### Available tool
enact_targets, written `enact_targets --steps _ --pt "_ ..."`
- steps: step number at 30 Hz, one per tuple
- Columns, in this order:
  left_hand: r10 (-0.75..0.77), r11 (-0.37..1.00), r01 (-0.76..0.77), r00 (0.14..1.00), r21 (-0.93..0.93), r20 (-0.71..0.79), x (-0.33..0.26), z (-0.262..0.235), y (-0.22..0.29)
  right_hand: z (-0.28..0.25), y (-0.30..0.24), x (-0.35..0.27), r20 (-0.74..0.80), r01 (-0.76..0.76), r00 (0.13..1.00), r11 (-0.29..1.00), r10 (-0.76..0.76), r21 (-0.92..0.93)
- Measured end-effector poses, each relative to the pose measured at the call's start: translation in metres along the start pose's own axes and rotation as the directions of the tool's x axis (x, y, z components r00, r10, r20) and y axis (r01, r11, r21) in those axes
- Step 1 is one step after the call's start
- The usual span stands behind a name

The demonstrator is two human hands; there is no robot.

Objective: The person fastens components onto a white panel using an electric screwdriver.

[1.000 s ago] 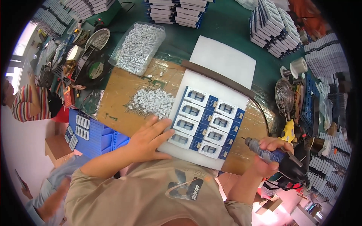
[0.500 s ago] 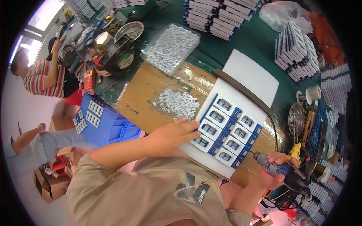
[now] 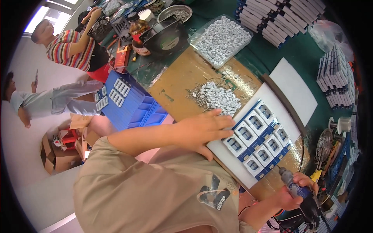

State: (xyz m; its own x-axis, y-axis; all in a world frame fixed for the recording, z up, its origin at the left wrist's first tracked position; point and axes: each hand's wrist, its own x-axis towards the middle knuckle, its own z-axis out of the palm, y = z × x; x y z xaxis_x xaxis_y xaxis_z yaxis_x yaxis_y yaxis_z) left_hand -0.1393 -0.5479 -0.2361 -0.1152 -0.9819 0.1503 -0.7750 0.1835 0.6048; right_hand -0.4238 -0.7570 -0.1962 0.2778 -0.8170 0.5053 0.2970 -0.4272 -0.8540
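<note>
While flat on the white board (image 3: pixel 229 153), left hand (image 3: pixel 204 130) open.

Left hand (image 3: pixel 202 130) flat, fingers spread, palm down, forearm stretched forward. Right hand (image 3: pixel 297 190) curled in closed grip, elbow bent.
</note>
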Motion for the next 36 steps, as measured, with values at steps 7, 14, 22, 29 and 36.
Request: enact_targets --steps 7,14,22,29,36 --pt "-0.301 0.901 0.372 0.907 0.224 -0.294 -0.015 -0.029 -0.034 -0.013 0.003 0.005 -0.047 0.076 0.995 0.985 -0.084 -0.156" --pt "-0.384 0.872 0.449 0.874 0.194 -0.296 0.017 -0.011 -0.034 -0.029 0.018 0.000 0.037 0.015 0.999 0.997 -0.017 0.070" --pt "-0.418 0.877 0.481 0.773 0.012 -0.477 0.026 0.020 -0.018 -0.062 0.033 0.003 0.415 0.432 0.898 0.122 -0.145 -0.893" --pt "-0.279 0.958 0.270 0.783 -0.100 -0.555 0.014 0.025 -0.009 -0.014 0.031 0.010 0.250 0.365 0.931 0.685 -0.265 -0.630" --pt "-0.317 0.932 0.361 0.819 0.000 -0.478 -0.014 0.013 -0.013 -0.001 0.017 0.012 0.063 0.240 0.971 0.953 -0.232 -0.185"
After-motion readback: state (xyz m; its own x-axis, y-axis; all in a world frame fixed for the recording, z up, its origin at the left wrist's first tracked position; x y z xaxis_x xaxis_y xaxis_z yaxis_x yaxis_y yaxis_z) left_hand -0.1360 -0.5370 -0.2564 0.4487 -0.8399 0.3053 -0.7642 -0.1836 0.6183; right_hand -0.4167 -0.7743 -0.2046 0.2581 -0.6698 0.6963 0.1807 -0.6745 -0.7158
